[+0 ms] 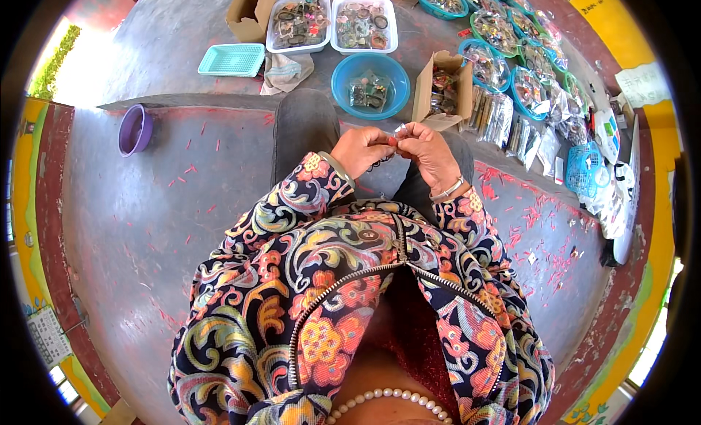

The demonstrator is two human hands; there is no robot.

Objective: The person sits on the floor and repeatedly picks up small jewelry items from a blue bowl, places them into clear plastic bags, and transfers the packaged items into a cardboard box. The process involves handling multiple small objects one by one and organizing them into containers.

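My left hand (359, 150) and my right hand (431, 156) meet over my lap, fingertips pinched close together. Between them is a small clear plastic packet (400, 131) with something reddish at its edge. It is too small to tell what lies inside. A dark, looped band-like piece (381, 161) shows just under the fingers; whether it belongs to the packet I cannot tell. Just beyond my knees stands a blue basin (401, 85) holding several clear packets (369, 91) with dark bands in them.
Right of the basin is an open cardboard box (423, 96) of packets. Two white trays (332, 31) of hair accessories, a mint basket (231, 60) and another box (248, 16) stand behind. Filled baskets (488, 63) crowd the far right. A purple basin (136, 131) sits left; red scraps litter the floor.
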